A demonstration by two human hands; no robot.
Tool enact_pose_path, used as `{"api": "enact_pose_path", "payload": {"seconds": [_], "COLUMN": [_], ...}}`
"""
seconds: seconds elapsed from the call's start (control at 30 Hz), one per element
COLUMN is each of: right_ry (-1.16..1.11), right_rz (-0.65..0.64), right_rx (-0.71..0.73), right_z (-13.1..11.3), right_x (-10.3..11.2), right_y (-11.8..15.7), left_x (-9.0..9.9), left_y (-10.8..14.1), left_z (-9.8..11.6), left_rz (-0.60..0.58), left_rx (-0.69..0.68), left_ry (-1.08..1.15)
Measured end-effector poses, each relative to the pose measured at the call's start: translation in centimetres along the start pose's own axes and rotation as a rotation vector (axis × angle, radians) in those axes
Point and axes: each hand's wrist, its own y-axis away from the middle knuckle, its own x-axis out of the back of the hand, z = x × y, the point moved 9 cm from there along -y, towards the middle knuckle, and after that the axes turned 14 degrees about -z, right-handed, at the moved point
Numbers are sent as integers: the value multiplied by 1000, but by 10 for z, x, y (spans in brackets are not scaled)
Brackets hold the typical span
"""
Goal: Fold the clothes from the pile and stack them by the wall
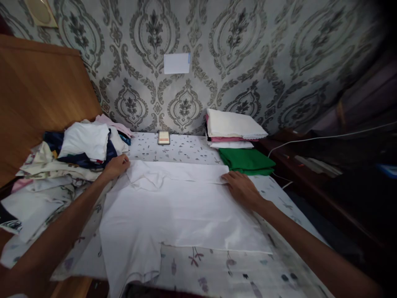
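A white T-shirt (189, 207) lies spread on the patterned sheet, its far side folded over toward me in a long strip. One sleeve hangs down toward the near edge on the left, and the cloth is bunched near the far left corner. My left hand (117, 166) pinches the shirt at that corner, fingers closed. At the far right corner my right hand (242, 188) has its fingers together, closed on the hem; the thumb is hidden. Just beyond the right hand sits a folded green cloth (246, 160).
A loose heap of clothes (83, 145) fills the left side by a wooden panel (40, 103). Behind the green cloth stands a folded stack (235, 124). A small phone-like object (163, 138) lies near the wall. A white cable (328, 136) crosses the dark right side.
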Motion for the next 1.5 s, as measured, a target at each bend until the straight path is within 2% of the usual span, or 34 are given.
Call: {"api": "enact_pose_path", "payload": {"seconds": [0.13,0.27,0.4,0.5,0.57,0.63,0.7,0.77,0.83,0.9,1.0,1.1,1.23,1.3,1.37,1.43,1.5], "right_ry": [-103,-258,-280,-275,-269,-271,-285,-305,-321,-319,-282,-257,-251,-257,-293,-356,-411], "right_rz": [-12,61,53,37,20,13,32,48,22,-15,-2,82,200,258,300,295,225], "right_rx": [42,58,58,36,22,-4,-11,64,128,86,-37,-36,-13,3,83,223,379], "right_z": [2,-12,-24,-14,-10,-14,-29,-53,-67,-58,-17,12,17,2,-31,-80,-138], "right_x": [9,17,-2,-20,-26,-25,-18,-11,-12,-18,-29,-34,-30,-20,-4,13,28], "right_y": [-12,-43,-72,-79,-80,-81,-80,-79,-77,-71,-58,-49,-45,-39,-31,-23,-22], "left_x": [-6,-6,-5,-6,-3,2,-1,-18,-41,-59,-67,-58,-29,-24,-31,-40,-46], "left_y": [-7,-8,-6,2,8,13,15,9,0,-10,-18,-11,12,27,41,52,59], "left_z": [-10,-7,-3,-7,-2,18,43,63,72,70,62,63,63,65,71,75,75], "left_rz": [12,46,106,106,117,197,249,178,71,28,58,38,55,11,-95,-159,-142], "left_rx": [127,202,157,171,151,46,-136,-330,-459,-496,-479,-484,-419,-397,-421,-439,-425], "left_ry": [53,61,-6,-107,-180,-242,-229,-137,-63,-47,-29,88,331,320,220,88,-21]}}
